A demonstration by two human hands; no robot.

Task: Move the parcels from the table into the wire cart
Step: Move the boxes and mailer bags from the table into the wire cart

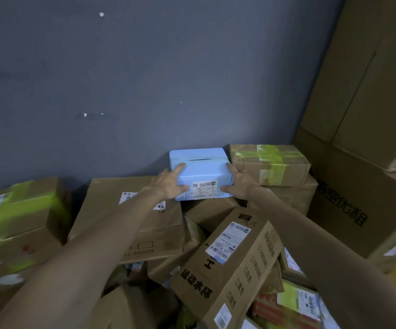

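The blue box (200,172) is gripped at its sides by the left hand (171,184) and right hand (239,184), on the pile (111,210) under them. The tilted carton (228,264) below the right hand could be dislodged if the box is dragged

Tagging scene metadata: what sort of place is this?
Likely a parcel depot or storeroom: brown cardboard cartons with shipping labels heaped against a grey-blue wall, tall plain brown cartons stacked at right.
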